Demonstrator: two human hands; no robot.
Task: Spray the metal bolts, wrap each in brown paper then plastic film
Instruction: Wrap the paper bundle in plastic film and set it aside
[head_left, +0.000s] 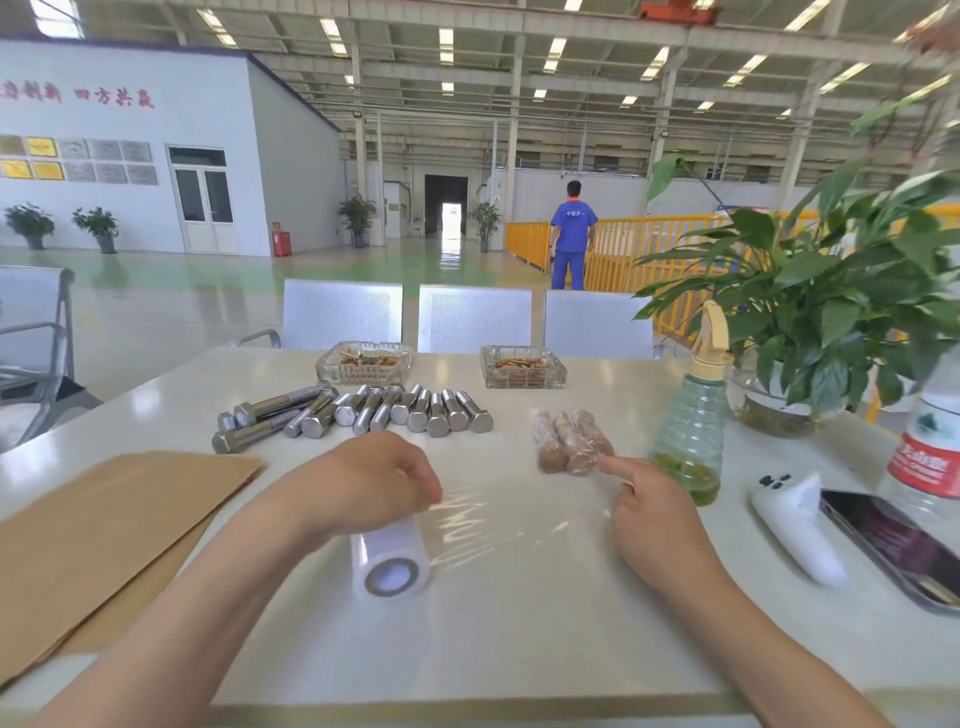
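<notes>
Several bare metal bolts (363, 413) lie in a row at the table's middle. Right of them are three bolts wrapped in brown paper and film (569, 441). My left hand (382, 478) grips the far end of the plastic film roll (389, 564), fingers curled over it. A sheet of clear film (478, 525) is drawn out flat to the right. My right hand (649, 512) has its index finger stretched out, its tip touching the nearest wrapped bolt; the other fingers are curled under. Brown paper sheets (104, 525) lie at the left. The green spray bottle (688, 431) stands at the right.
Two glass ashtrays (363, 364) (522, 368) sit at the table's far side, with three metal chairs (475, 317) behind. A potted plant (810, 312), a water bottle (930, 452), a phone (893, 545) and a white device (795, 525) crowd the right. A person (571, 234) stands far off.
</notes>
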